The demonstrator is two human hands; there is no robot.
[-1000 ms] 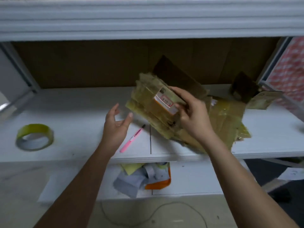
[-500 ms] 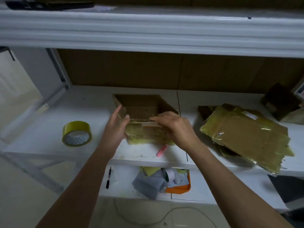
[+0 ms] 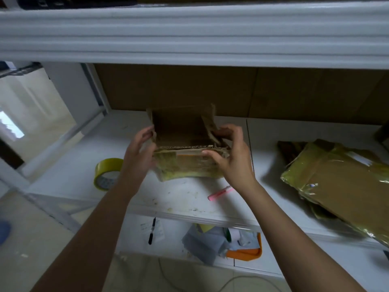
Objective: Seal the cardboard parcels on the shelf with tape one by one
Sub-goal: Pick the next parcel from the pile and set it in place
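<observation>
Between both hands, near the shelf's (image 3: 189, 199) front edge, sat the open cardboard box (image 3: 187, 163). Left hand (image 3: 136, 157) fingers were pressed against its left flap, right hand (image 3: 229, 157) fingers curled round the right flap, thumb on the front wall. Box ran long side left-to-right, so both hands were equally close. Corrugated, tatty card, old yellowish tape over the front. Tape roll (image 3: 107, 173) lay just left, nearer the left hand.
</observation>
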